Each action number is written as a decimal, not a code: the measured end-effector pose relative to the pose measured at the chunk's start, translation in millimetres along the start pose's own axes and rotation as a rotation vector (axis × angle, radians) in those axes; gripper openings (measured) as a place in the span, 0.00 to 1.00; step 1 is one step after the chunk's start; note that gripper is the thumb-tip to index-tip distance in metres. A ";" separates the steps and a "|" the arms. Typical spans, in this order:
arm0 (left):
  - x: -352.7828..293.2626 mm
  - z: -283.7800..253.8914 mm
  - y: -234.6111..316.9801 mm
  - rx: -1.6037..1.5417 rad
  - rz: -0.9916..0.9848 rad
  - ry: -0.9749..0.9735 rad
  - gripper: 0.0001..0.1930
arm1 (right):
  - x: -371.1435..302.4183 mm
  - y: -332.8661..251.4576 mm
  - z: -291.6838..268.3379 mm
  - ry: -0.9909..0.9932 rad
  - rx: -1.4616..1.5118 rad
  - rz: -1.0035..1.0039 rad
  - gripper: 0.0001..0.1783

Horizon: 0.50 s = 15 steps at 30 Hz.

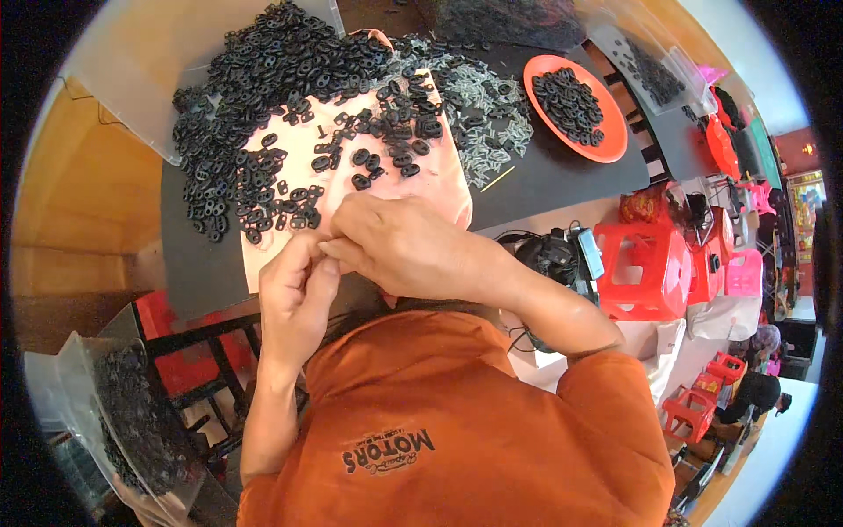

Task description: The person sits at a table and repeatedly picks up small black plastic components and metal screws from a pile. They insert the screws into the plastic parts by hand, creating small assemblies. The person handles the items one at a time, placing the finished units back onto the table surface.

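My left hand and my right hand meet at the front edge of a pink cloth, fingertips pinched together. Whatever they hold is too small and covered to make out. Just beyond my fingers, small black oval two-holed plastic pieces, resembling cord locks, lie scattered on the cloth. A large heap of similar black pieces rises at the far left. Small silvery pieces that look like springs spread to the right of the cloth. Farther right, an orange-red plate holds more black pieces.
The dark table carries a thin yellow stick near its right part. A clear plastic bin borders the far left. Another clear bin with black pieces stands low at left. Red stools and a cable-strewn bag are at right.
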<state>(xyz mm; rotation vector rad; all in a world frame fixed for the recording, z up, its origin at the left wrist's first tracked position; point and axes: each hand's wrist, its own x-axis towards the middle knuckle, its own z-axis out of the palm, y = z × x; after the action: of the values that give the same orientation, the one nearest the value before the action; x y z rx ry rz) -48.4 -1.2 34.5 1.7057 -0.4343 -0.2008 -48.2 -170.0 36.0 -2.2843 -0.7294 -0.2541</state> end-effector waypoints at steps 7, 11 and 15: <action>-7.0 -1.2 2.9 0.165 0.104 0.015 0.02 | -5.0 -14.5 -8.4 -0.023 -0.109 -0.127 0.10; -5.0 -0.4 5.5 0.032 0.088 0.033 0.03 | -7.6 -14.6 -11.0 -0.023 -0.051 -0.123 0.08; -0.3 -7.1 -2.5 -0.089 -0.022 0.074 0.03 | -3.4 16.7 -31.5 0.161 -0.069 -0.277 0.07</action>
<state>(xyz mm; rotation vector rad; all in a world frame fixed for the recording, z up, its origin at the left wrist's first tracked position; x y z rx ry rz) -45.6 5.7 33.3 1.6262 -0.3470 -0.1703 -40.5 -203.0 48.0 -2.1915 -0.9645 -0.5938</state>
